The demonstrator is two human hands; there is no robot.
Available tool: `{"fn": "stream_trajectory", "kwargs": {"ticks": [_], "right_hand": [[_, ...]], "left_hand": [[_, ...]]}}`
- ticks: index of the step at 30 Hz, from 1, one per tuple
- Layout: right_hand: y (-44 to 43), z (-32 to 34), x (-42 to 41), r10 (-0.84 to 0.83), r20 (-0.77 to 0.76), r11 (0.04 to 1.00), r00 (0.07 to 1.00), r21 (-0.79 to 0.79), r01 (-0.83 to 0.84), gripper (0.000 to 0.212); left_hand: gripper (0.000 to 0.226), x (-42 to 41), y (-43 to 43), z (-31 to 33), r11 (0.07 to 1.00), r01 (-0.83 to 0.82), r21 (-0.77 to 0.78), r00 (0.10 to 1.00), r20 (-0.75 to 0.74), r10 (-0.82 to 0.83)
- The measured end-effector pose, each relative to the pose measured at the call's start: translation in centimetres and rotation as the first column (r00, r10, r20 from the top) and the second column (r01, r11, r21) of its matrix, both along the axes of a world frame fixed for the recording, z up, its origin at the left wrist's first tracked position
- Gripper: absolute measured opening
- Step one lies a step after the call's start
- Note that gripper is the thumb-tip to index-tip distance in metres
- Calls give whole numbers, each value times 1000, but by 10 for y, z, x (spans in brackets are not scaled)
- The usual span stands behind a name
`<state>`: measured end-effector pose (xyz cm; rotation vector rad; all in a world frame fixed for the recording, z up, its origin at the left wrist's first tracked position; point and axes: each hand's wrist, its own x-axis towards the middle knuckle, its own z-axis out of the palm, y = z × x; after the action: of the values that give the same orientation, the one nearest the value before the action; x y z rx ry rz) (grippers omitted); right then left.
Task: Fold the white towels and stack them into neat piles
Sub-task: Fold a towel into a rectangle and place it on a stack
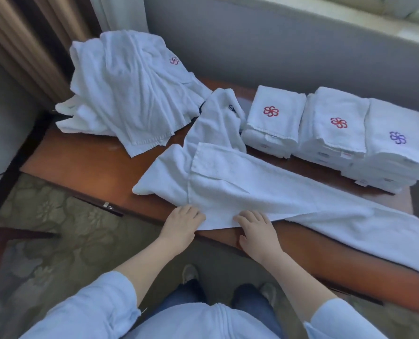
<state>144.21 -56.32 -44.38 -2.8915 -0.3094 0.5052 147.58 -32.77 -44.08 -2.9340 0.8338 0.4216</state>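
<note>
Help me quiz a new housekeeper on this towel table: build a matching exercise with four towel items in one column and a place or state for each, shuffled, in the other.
Column one:
1. unfolded heap
2. long towel
3. rightmost folded pile
4. leftmost folded pile

Column two:
a. neatly folded, purple emblem on top
b. touched by the left hand and right hand at the near table edge
c. crumpled at the table's far left
d. neatly folded, red emblem on top

Pairs: 1-c; 2-b; 3-a; 4-d.
</note>
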Motion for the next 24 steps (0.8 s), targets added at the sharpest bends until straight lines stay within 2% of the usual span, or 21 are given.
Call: {"fn": "stream_trajectory", "kwargs": {"ticks": [2,6,10,12,15,18,20,24], "right_hand": [[6,0,0,-17,-37,1000,999,-21,16,55],[11,6,3,-28,-128,1000,991,-14,26,52],[11,9,2,4,-139,1000,990,-22,-7,39],[9,14,7,-39,-127,999,991,25,42,25],[5,26,22,-180,-61,972,982,141,187,4],[-3,42,46,-347,44,913,937,244,326,6],[-8,54,67,-440,84,863,894,316,395,6],[-15,72,110,-582,144,746,800,487,455,14]], "left_hand": [[39,8,1,-2,997,74,30,997,-11,-74],[30,18,7,-6,982,183,-49,979,-82,-187],[13,27,18,3,921,183,-343,971,-82,-223],[6,34,16,10,868,84,-489,986,-84,-143],[7,50,7,21,803,-96,-588,987,-158,2],[8,69,-8,27,734,-273,-621,961,-215,176],[17,85,-17,34,675,-358,-645,933,-218,287],[25,121,-31,51,582,-372,-723,910,-160,383]]}}
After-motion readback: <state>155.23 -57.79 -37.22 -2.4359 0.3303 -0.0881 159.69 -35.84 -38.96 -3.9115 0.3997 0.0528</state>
